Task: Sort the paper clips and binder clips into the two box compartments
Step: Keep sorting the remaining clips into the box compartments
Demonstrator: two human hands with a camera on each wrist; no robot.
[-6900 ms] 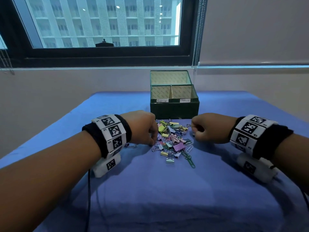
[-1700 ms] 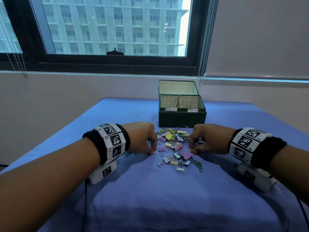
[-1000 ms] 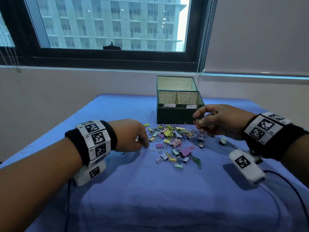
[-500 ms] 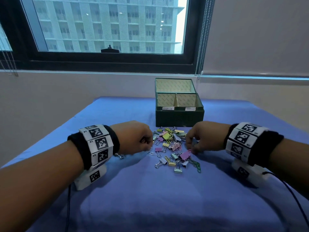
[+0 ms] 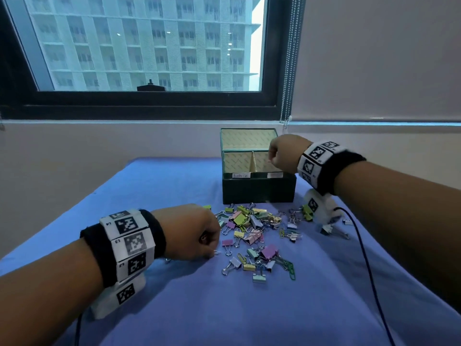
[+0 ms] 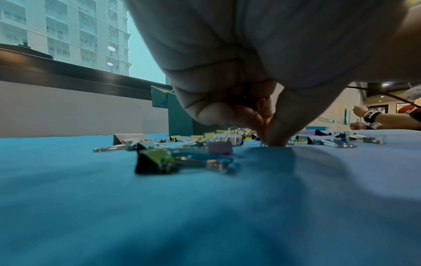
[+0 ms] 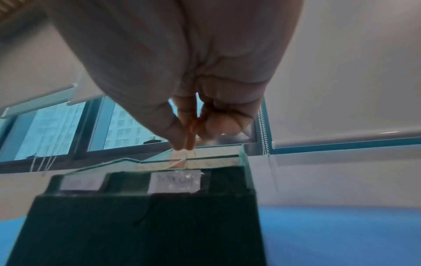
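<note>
Right hand (image 5: pixel 283 156) is up over the box's (image 5: pixel 258 189) right compartment, fingertips pinched on what I'd guess is a paper clip (too thin and blurry to be sure), so this looks like the drop step, next it just lets go. Left hand (image 5: pixel 190 232) pinches a small clip at the pile (image 5: pixel 254 236) edge on the cloth. Box labels aren't readable

Office-like room: window (image 5: pixel 149 46), blue-clothed table (image 5: pixel 249 308).
</note>
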